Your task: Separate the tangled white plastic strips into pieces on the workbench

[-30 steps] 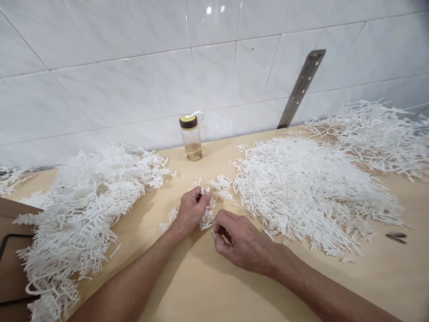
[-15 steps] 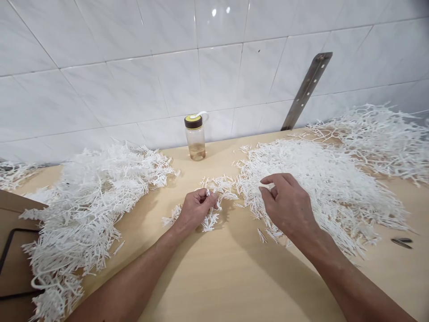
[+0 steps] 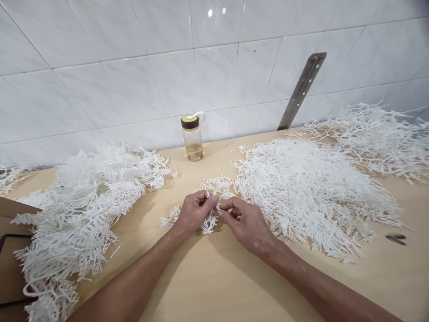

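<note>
My left hand (image 3: 196,211) is closed on a small white branched piece (image 3: 209,223), whose thin tips hang below the fingers. Close on its right, my right hand (image 3: 246,223) pinches the same piece between thumb and forefinger. Some loose white bits (image 3: 217,183) lie on the table just behind the hands. A big heap of short white strands (image 3: 311,192) spreads to the right of my right hand. On the left lies another heap of white branched pieces (image 3: 90,201).
A bottle with a yellow and black lid (image 3: 192,136) stands near the tiled wall. A metal strip (image 3: 301,91) leans there. More white branches (image 3: 378,138) lie back right, small dark snips (image 3: 396,239) at right, a brown box (image 3: 15,250) at left.
My right hand has moved left from the right heap to my left hand and now pinches the white piece. The view has shifted slightly.
</note>
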{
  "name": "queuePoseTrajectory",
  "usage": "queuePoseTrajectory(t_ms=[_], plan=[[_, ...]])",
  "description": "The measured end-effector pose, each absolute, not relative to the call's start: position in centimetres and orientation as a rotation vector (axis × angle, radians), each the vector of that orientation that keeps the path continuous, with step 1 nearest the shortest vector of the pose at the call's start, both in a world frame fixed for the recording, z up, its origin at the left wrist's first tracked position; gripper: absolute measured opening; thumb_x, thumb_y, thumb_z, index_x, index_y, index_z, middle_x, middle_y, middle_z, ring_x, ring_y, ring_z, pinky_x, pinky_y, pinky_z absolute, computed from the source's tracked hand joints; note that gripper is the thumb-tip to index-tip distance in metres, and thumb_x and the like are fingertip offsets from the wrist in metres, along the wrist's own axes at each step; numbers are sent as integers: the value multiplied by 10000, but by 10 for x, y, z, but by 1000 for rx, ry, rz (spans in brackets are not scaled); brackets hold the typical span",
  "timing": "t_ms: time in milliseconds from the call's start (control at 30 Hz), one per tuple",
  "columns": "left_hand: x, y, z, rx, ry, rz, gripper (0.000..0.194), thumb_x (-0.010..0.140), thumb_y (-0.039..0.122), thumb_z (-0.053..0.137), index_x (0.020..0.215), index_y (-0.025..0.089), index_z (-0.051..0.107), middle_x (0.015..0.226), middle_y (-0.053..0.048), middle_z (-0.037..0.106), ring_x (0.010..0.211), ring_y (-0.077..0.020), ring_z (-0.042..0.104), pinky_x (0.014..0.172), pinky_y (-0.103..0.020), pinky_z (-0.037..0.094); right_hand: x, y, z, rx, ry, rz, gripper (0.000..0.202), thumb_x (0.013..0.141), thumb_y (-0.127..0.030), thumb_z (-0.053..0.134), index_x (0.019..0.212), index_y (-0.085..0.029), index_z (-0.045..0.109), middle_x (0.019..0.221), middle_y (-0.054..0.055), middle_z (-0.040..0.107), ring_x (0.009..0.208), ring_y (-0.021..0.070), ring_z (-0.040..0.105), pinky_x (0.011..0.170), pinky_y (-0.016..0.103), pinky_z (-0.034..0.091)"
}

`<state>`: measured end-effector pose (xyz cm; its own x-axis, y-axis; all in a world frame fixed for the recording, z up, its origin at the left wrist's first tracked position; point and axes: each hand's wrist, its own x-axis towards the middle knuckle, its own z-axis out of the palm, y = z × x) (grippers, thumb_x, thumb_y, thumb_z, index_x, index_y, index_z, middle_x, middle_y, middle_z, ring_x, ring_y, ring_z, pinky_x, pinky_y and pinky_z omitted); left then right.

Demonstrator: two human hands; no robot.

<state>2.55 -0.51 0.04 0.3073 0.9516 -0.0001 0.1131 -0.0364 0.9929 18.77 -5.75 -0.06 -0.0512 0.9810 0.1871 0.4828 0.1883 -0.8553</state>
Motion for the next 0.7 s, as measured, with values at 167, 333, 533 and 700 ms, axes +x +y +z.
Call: queuePoseTrajectory(t_ms=[167,333,533,700], plan=[[26,-5,-2,1468,1065,933,393,822,507,642,664,150,602,463,56,453,418,-70,399,437,-201,326,188,-56,-6,-1318,-1731,656,62,880,-234,540,851,-198,582,706,-5,620,581,120,533,541,248,414],[29,-8,-2,1544,1108,952,369,827,454,641,620,159,560,509,41,485,470,-79,426,465,-201,344,187,-54,-6,-1290,-1873,560,90,853,-141,495,794,-207,477,709,-11,548,605,120,489,564,249,385],[24,-4,2,1544,1220,1037,363,835,443,629,614,158,585,503,41,484,461,-76,403,459,-201,318,175,-74,2,-1007,-2107,484,170,780,-59,488,815,-213,424,729,-28,488,589,103,453,539,234,343],[19,-2,3,1563,1200,998,393,820,506,641,649,152,657,487,40,488,459,-82,423,461,-207,326,177,-76,11,-989,-2038,503,104,869,-105,493,883,-208,488,751,-18,546,599,101,510,557,228,410]])
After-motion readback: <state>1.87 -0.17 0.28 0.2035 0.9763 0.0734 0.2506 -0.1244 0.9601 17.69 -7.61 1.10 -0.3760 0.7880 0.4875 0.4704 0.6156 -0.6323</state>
